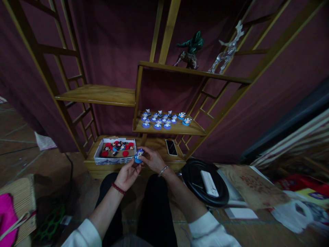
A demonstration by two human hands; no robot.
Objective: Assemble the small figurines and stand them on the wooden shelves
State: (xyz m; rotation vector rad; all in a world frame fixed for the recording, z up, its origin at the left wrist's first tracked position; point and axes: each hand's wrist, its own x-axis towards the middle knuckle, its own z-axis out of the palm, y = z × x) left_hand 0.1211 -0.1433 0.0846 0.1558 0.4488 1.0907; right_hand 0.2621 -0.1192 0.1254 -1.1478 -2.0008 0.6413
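A small blue-and-white toy figurine (138,156) is held between both hands above the front edge of the lowest shelf. My left hand (129,175) grips it from below with the fingertips. From the right, my right hand (153,159) pinches its side; part of the figurine is covered by the fingers. Just left of the hands stands an open cardboard box (115,160) with several figurines (119,145) and red round pieces lying in it. Several similar purple-based figurines (157,124) stand in rows on the small middle shelf (177,129).
A phone (171,147) lies on the lowest shelf, right of my hands. Higher up stand a dark green statue (190,51) and a clear deer figure (227,53). A black round stool (205,183) bearing a white box (209,183) is at my right.
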